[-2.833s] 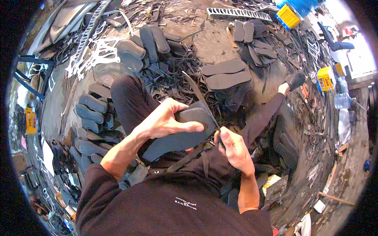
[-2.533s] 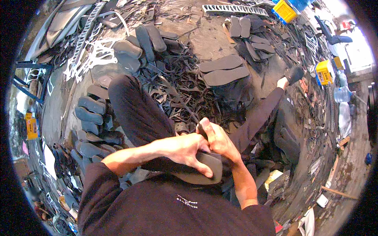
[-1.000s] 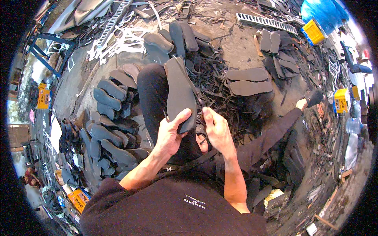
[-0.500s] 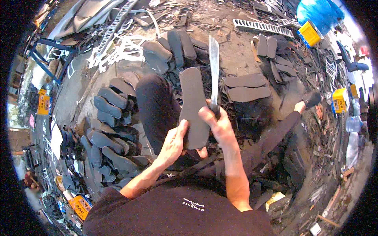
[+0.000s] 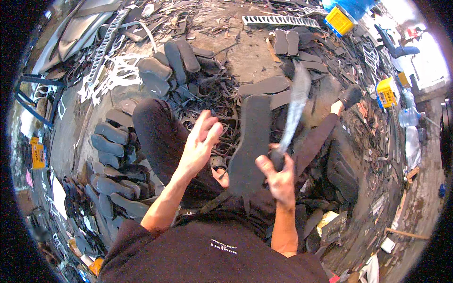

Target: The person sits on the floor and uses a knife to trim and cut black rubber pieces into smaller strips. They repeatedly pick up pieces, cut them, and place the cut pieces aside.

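Note:
My right hand is wrapped round the dark handle of a long knife, its pale blade pointing up and away and blurred by motion. Just left of that hand is a dark grey shoe sole, standing lengthwise above my lap. The right thumb is close to its edge; whether it touches cannot be told. My left hand is raised apart from the sole on its left side, fingers stretched out and holding nothing. Beyond the sole, more soles lie stacked, partly covered by it and the blade.
Piles of dark soles lie to my left, with others ahead. Black scraps cover the floor between my legs. White cut-out strips lie at far left, a perforated strip at the back, and a yellow container at right.
My left hand has let go of the sole and moved up and away from it. The sole is lower within the view, and the knife has tilted right. The view has shifted right.

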Demonstrator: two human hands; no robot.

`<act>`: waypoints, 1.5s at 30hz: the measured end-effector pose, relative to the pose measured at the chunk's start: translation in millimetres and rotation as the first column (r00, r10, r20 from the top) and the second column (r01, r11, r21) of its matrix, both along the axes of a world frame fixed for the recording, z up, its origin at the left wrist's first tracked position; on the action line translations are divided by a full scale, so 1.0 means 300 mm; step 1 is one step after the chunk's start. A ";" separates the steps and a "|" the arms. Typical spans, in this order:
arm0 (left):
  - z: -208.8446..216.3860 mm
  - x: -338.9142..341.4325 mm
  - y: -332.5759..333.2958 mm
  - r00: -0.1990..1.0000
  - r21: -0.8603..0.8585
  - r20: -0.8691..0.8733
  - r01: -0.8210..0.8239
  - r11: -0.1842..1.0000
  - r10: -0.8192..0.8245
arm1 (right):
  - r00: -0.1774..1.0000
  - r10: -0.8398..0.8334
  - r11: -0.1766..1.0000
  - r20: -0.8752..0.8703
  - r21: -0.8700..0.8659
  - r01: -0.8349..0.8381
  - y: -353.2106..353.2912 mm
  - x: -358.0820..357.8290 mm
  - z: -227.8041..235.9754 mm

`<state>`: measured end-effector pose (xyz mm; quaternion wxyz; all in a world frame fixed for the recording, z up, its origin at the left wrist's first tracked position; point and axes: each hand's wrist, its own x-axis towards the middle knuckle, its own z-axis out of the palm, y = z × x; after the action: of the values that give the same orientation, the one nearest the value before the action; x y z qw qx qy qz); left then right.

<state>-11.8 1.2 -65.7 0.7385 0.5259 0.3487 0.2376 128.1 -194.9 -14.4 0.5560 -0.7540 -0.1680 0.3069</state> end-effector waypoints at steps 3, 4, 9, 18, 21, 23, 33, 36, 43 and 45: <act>0.089 0.015 0.002 0.986 -0.307 0.130 0.139 0.942 -0.103 | 0.974 0.211 0.977 -0.077 0.048 -0.208 -0.010 -0.093 -0.042; 0.079 0.035 -0.017 0.990 -0.270 0.140 0.048 0.962 -0.010 | 0.962 0.249 0.968 -0.115 0.071 -0.242 -0.021 -0.106 -0.043; 0.186 -0.040 -0.036 0.994 -0.481 0.056 0.113 0.869 -0.098 | 0.903 0.203 0.977 0.378 -0.144 -0.159 -0.103 -0.136 -0.078; 0.241 -0.082 -0.134 0.980 -0.422 0.055 0.194 0.886 -0.189 | 0.826 0.313 0.948 0.470 -0.209 -0.240 -0.162 -0.102 0.017; 0.293 -0.106 -0.136 0.977 -0.386 0.051 0.213 0.898 -0.209 | 0.845 0.514 0.837 0.150 -0.302 -0.456 -0.124 0.007 0.224; 0.300 -0.108 -0.143 0.971 -0.348 0.077 0.238 0.907 -0.226 | 0.784 0.603 0.774 0.146 -0.346 -0.531 -0.089 0.057 0.323; 0.354 -0.044 -0.062 0.917 0.097 0.191 -0.372 0.923 0.349 | 0.897 0.426 0.898 0.116 0.070 -0.435 0.029 0.207 0.187; 0.189 -0.084 0.065 0.737 -0.126 0.266 -0.613 0.780 0.622 | 0.954 0.234 0.968 -0.190 0.138 -0.210 -0.006 0.177 0.141; 0.263 0.032 -0.101 0.840 -0.505 -0.036 -0.483 0.715 0.542 | 0.896 0.224 0.971 0.384 -0.015 -0.237 0.062 -0.156 -0.030; 0.262 0.031 -0.121 0.877 -0.535 0.087 -0.358 0.765 0.472 | 0.871 0.188 0.973 0.454 0.036 -0.229 0.046 -0.216 -0.080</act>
<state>-2.4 -34.9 13.1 0.8113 0.1946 0.4240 0.3522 63.4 -180.9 -38.5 0.4987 -0.7564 -0.3851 0.1757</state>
